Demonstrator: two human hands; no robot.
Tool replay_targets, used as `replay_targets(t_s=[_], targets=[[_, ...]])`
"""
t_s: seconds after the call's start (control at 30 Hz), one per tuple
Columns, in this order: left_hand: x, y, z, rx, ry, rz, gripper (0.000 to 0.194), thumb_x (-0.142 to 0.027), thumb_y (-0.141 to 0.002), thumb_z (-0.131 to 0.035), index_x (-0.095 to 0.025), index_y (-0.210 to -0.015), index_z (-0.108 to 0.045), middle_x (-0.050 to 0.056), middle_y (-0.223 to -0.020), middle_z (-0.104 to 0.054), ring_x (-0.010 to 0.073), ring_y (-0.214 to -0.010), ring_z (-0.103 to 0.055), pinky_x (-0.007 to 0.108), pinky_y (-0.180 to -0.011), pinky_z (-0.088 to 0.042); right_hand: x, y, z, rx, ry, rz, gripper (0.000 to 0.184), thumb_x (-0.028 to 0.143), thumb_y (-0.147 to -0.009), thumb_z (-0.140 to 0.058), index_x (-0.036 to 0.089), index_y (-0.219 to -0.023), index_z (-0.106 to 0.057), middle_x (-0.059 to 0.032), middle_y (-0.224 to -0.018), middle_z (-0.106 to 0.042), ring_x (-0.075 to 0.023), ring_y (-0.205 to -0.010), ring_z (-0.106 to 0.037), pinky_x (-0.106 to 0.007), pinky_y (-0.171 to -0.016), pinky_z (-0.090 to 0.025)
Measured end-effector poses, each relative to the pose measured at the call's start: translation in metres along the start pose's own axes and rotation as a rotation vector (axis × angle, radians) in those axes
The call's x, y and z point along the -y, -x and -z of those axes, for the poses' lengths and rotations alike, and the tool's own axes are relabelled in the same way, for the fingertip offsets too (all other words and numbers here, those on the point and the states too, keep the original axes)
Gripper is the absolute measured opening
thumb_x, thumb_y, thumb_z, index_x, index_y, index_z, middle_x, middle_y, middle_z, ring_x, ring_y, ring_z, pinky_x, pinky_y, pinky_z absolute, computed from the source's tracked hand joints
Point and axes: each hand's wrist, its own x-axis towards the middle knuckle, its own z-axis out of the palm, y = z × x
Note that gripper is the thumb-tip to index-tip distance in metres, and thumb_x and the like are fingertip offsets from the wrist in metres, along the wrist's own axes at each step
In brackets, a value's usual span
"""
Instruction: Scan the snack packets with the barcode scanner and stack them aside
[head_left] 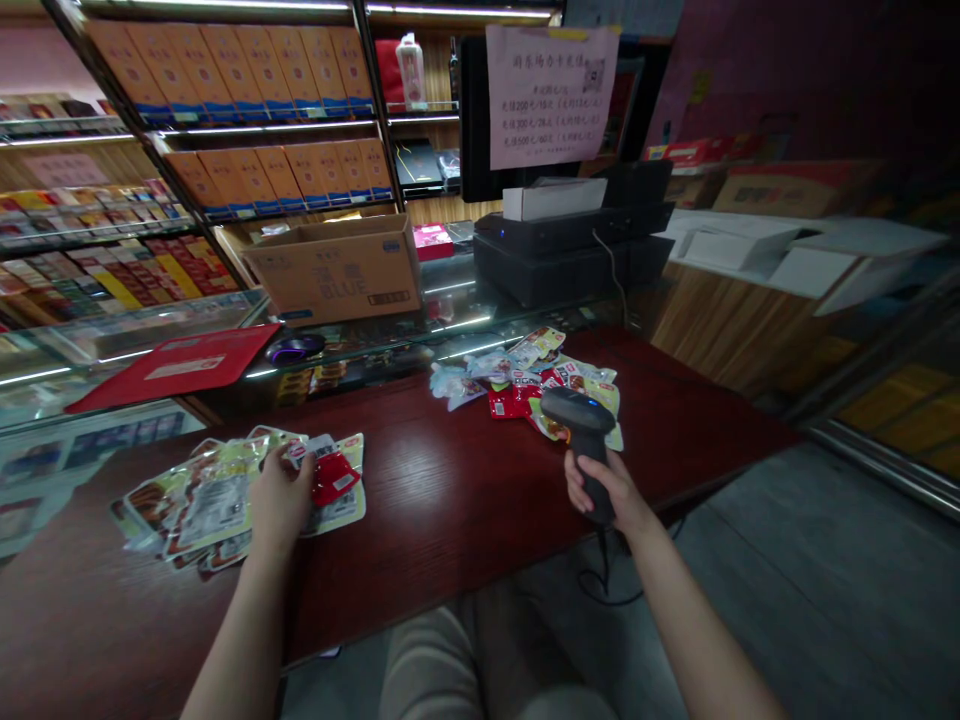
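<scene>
While our right hand (600, 485) closes its grip on one dark grey handheld barcode scanner (581, 420), our left hand (281, 495) pinches one small red foil snack packet (334, 478) over a pile of yellow-green packets (202, 495). Beyond the scanner lies a second heap (517, 380). One cardboard box (337, 268) reads "BLUE".

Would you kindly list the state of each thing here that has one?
barcode scanner: gripped upright in right hand, blue light on
red packet: under left hand, atop near pile
far pile: loose, untouched
cardboard box: open
</scene>
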Motion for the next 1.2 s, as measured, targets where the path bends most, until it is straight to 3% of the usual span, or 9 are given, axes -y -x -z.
replay_targets(t_s=[0.17, 0.3, 0.4, 0.5, 0.73, 0.87, 1.07, 1.2], targets=[[0.009, -0.001, -0.004, 0.014, -0.059, -0.055, 0.056, -0.046, -0.082, -0.046, -0.009, -0.123, -0.060, 0.015, -0.093, -0.067, 0.0360, -0.098, -0.065, 0.049, -0.092, -0.049, 0.001, -0.002, -0.002, 0.002, 0.006, 0.004, 0.026, 0.041, -0.085, -0.070, 0.021, -0.088, -0.054, 0.0076, -0.062, -0.050, -0.0052, -0.034, -0.038, -0.022, -0.037, -0.034], [0.005, 0.005, 0.000, -0.094, -0.084, -0.141, 0.054, -0.042, -0.085, -0.045, -0.008, -0.125, -0.058, 0.022, -0.116, -0.060, 0.0359, -0.111, -0.059, 0.049, -0.099, -0.046, 0.001, -0.002, 0.000, 0.036, 0.041, -0.007, 0.032, 0.043, -0.087, -0.067, 0.020, -0.072, -0.050, 0.0063, -0.059, -0.047, -0.0060, -0.035, -0.038, -0.024, -0.038, -0.034], [-0.011, 0.011, 0.003, -0.117, -0.124, -0.254, 0.046, -0.037, -0.088, -0.043, -0.009, -0.119, -0.061, 0.021, -0.119, -0.057, 0.0365, -0.113, -0.058, 0.050, -0.101, -0.044, 0.000, -0.002, 0.002, 0.055, 0.049, -0.018, 0.033, 0.043, -0.088, -0.067, 0.020, -0.070, -0.050, 0.0062, -0.058, -0.045, -0.0068, -0.036, -0.037, -0.025, -0.038, -0.034], [-0.042, 0.018, -0.004, -0.010, -0.053, -0.396, 0.036, -0.033, -0.089, -0.043, -0.013, -0.111, -0.064, 0.018, -0.111, -0.061, 0.0336, -0.108, -0.060, 0.047, -0.099, -0.046, -0.002, -0.002, 0.004, 0.050, 0.046, -0.007, 0.031, 0.042, -0.088, -0.066, 0.020, -0.072, -0.051, 0.0060, -0.060, -0.046, -0.0064, -0.036, -0.036, -0.025, -0.037, -0.034], [-0.136, 0.042, -0.065, 0.263, 0.228, -0.636, 0.021, -0.025, -0.091, -0.050, -0.020, -0.104, -0.065, 0.010, -0.101, -0.063, 0.0235, -0.090, -0.064, 0.036, -0.087, -0.050, -0.002, -0.002, 0.002, 0.012, 0.017, 0.023, 0.025, 0.040, -0.087, -0.066, 0.021, -0.080, -0.052, 0.0066, -0.062, -0.047, -0.0058, -0.035, -0.037, -0.024, -0.037, -0.035], [-0.176, 0.054, -0.104, 0.385, 0.272, -0.692, 0.020, -0.021, -0.088, -0.056, -0.017, -0.105, -0.065, 0.013, -0.105, -0.064, 0.0261, -0.100, -0.063, 0.039, -0.094, -0.048, -0.001, -0.002, 0.002, -0.003, -0.014, 0.018, 0.024, 0.040, -0.086, -0.068, 0.021, -0.094, -0.056, 0.0073, -0.061, -0.049, -0.0061, -0.034, -0.038, -0.023, -0.037, -0.034], [-0.206, 0.065, -0.149, 0.444, 0.203, -0.699, 0.032, -0.023, -0.085, -0.063, -0.014, -0.115, -0.061, 0.017, -0.120, -0.060, 0.0294, -0.116, -0.058, 0.043, -0.103, -0.042, -0.001, -0.002, 0.002, -0.007, -0.038, 0.024, 0.027, 0.038, -0.087, -0.068, 0.022, -0.103, -0.054, 0.0076, -0.063, -0.051, -0.0065, -0.034, -0.039, -0.023, -0.037, -0.035], [-0.211, 0.071, -0.164, 0.429, 0.141, -0.603, 0.042, -0.029, -0.086, -0.064, -0.013, -0.123, -0.055, 0.022, -0.129, -0.056, 0.0325, -0.121, -0.055, 0.047, -0.103, -0.041, 0.000, -0.001, 0.001, 0.006, -0.055, 0.017, 0.024, 0.039, -0.087, -0.069, 0.021, -0.090, -0.053, 0.0075, -0.062, -0.050, -0.0054, -0.035, -0.040, -0.022, -0.037, -0.036]])
